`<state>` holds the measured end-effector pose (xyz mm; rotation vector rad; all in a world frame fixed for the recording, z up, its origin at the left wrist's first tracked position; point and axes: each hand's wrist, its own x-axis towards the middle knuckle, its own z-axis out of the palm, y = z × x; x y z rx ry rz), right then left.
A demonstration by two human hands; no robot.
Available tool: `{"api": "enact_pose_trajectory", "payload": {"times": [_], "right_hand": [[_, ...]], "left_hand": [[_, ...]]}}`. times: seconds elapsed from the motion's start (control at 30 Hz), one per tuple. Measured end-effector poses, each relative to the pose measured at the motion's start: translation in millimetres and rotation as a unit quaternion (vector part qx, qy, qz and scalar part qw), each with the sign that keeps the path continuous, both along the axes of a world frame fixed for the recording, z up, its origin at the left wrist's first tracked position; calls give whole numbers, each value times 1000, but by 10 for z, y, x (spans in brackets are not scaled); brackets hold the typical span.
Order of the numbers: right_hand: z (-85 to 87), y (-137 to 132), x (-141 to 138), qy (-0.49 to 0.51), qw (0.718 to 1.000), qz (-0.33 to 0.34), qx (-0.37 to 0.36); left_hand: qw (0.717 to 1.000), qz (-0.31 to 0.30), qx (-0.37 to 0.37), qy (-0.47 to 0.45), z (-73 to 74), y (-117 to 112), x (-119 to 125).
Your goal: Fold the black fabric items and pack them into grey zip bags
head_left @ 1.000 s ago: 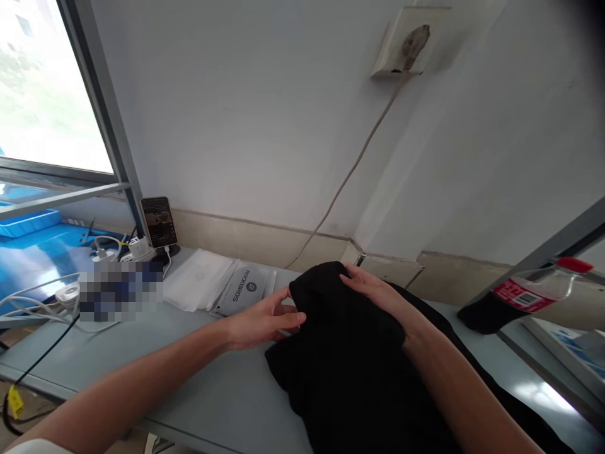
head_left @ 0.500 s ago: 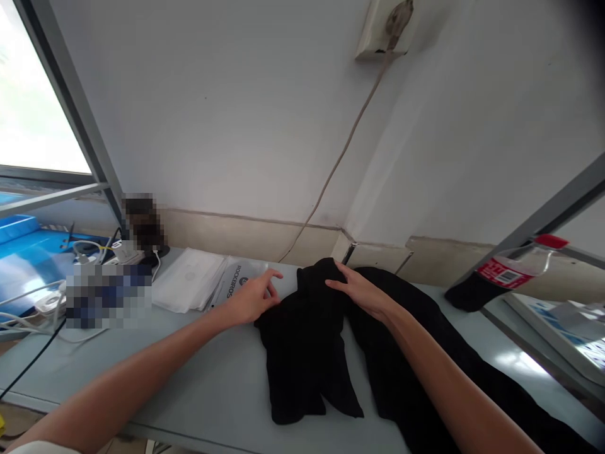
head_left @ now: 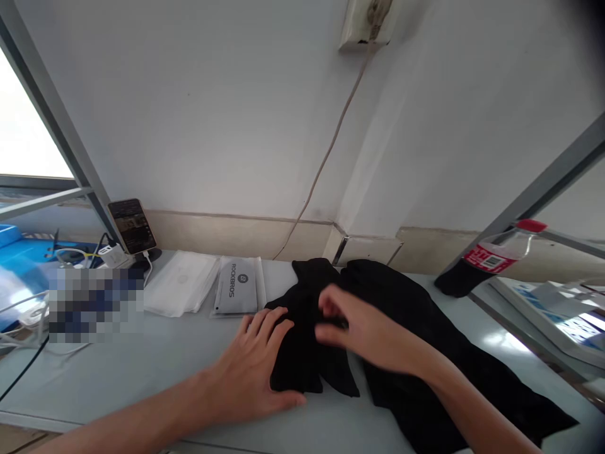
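Observation:
A black folded cloth piece (head_left: 305,315) lies on the grey table, with split lower flaps pointing towards me. My left hand (head_left: 265,359) rests on its left edge, fingers spread and thumb stretched out below. Over the middle of this cloth is my right hand (head_left: 354,321), slightly blurred, fingers curled and thumb held apart with nothing visible between them. Whether its fingertips touch the cloth I cannot tell. Beside it on the right, a longer black cloth (head_left: 425,340) extends to the lower right, partly behind my right forearm.
A grey packet marked ROCKBROS (head_left: 236,285) lies beside a stack of clear plastic bags (head_left: 182,280). A phone (head_left: 132,225) stands at the back left near chargers and cables (head_left: 113,255). A cola bottle (head_left: 489,260) leans at the right by a metal frame post (head_left: 534,180).
My left hand has come down and towards me onto the cloth's left edge, fingers spreading. My right hand has left the cloth's top edge and moved towards me. The cloth's upper part has shifted.

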<state>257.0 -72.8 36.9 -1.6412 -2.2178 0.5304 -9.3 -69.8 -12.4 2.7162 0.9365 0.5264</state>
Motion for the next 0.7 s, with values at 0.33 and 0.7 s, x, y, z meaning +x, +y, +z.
{"api": "enact_pose_trajectory", "payload": {"times": [0.33,0.7], "right_hand": [[-334,-330,24,-116,974,-78,179],[-64,-751,473,-62,996,43,35]], "left_hand": [[982,41,178,46,87,301,-9],[994,-70,-76,34,621,47,-516]]}}
